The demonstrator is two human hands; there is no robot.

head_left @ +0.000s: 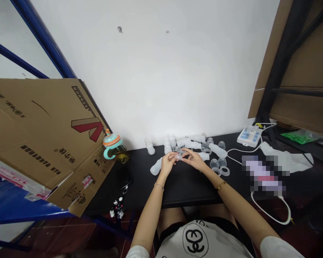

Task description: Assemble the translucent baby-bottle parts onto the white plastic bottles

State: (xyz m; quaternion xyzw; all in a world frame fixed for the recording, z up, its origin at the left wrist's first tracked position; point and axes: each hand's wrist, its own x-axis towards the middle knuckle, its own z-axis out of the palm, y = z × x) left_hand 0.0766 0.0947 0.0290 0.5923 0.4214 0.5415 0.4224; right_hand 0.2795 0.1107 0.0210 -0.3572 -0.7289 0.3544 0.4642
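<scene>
My left hand [169, 161] and my right hand [193, 159] meet over the black table [183, 186], fingers pinched together on a small clear plastic part [179, 156] held between them. Around the hands lie several translucent baby bottles [193, 144], one on its side by my left wrist [156, 167]. Clear caps and rings [221, 168] lie just right of my right hand.
A large cardboard box [43, 143] rests on a blue rack at the left. A teal and orange sippy cup [113, 147] stands beside it. A phone with a beaded charm [123, 179] lies near the table's left edge. A white power strip [249, 136] and cable sit at the right.
</scene>
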